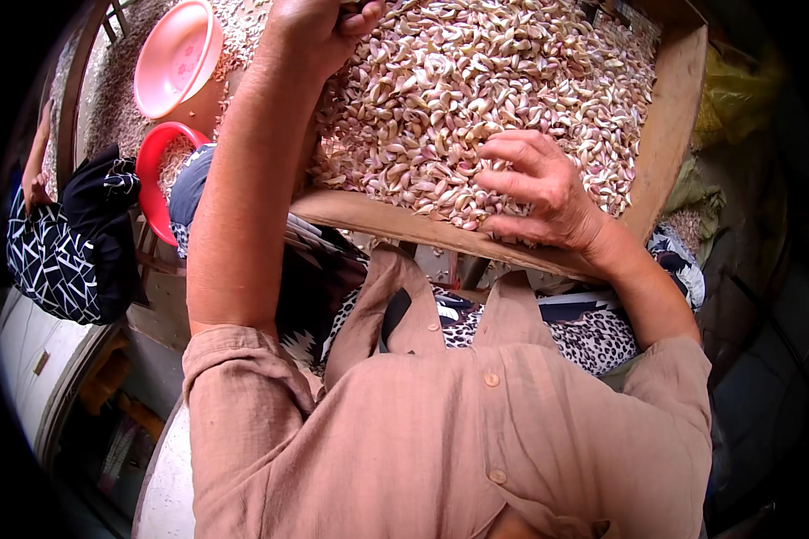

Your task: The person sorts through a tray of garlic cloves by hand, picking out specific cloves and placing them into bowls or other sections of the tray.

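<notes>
A heap of garlic cloves [476, 99], white to pinkish purple, fills a wooden tray [382, 217] in front of me. My right hand [544, 193] rests on the cloves at the tray's near side, fingers bent and spread apart with no clove visibly gripped. Up at the top edge of the view, my left hand [328, 31] is closed over the tray's left part, its fingers curled in. The picture's edge cuts off part of that hand, and whatever its fingers may hold cannot be made out.
To the left are a pink basin [164, 76] and a red basin [153, 193] with cloves inside. Another person [58, 256] in black-and-white patterned clothes sits at the far left. A yellowish sack [733, 94] lies beyond the tray's right wall.
</notes>
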Demonstrator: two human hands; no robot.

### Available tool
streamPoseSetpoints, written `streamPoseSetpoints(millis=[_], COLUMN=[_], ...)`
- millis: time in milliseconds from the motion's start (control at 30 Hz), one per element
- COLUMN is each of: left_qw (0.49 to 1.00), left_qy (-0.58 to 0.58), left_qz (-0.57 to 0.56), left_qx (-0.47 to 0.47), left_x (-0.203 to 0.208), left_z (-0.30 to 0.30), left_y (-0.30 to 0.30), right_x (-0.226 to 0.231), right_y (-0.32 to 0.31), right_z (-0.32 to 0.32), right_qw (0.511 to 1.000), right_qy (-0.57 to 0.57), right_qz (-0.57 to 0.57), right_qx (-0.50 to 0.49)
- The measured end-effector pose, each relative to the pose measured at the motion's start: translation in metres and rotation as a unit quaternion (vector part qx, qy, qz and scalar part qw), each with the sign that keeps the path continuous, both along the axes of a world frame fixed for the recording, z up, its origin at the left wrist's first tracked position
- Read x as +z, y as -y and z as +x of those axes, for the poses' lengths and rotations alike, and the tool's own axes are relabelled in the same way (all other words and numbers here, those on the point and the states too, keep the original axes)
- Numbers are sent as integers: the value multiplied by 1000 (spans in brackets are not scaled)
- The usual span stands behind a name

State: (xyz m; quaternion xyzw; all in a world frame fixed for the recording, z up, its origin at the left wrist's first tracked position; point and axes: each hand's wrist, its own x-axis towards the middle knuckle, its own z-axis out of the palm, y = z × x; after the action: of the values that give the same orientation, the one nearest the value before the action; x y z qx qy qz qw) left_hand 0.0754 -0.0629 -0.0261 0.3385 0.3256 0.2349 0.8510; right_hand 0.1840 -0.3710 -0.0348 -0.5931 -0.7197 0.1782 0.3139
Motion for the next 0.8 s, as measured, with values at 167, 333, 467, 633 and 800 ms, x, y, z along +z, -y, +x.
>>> streamPoseSetpoints(millis=[167, 333, 467, 633, 800], left_qw=[1000, 998, 998, 997, 996], left_qy=[-19, 16, -46, -63, -83], left_qz=[-2, -47, -37, -48, -35], left_qx=[8, -43, -14, -17, -1], left_x=[5, 8, 13, 8, 5], left_z=[2, 4, 9, 8, 9], left_y=[5, 12, 22, 18, 17], right_x=[-7, -28, -36, -57, -36], right_y=[-5, -20, -33, -42, -43], right_z=[-22, -32, -25, 14, 70], right_qw=[999, 986, 974, 960, 934], right_qy=[22, 142, 216, 271, 303], right_qz=[-12, 8, 26, 46, -16], right_qx=[40, 91, 58, -51, -190])
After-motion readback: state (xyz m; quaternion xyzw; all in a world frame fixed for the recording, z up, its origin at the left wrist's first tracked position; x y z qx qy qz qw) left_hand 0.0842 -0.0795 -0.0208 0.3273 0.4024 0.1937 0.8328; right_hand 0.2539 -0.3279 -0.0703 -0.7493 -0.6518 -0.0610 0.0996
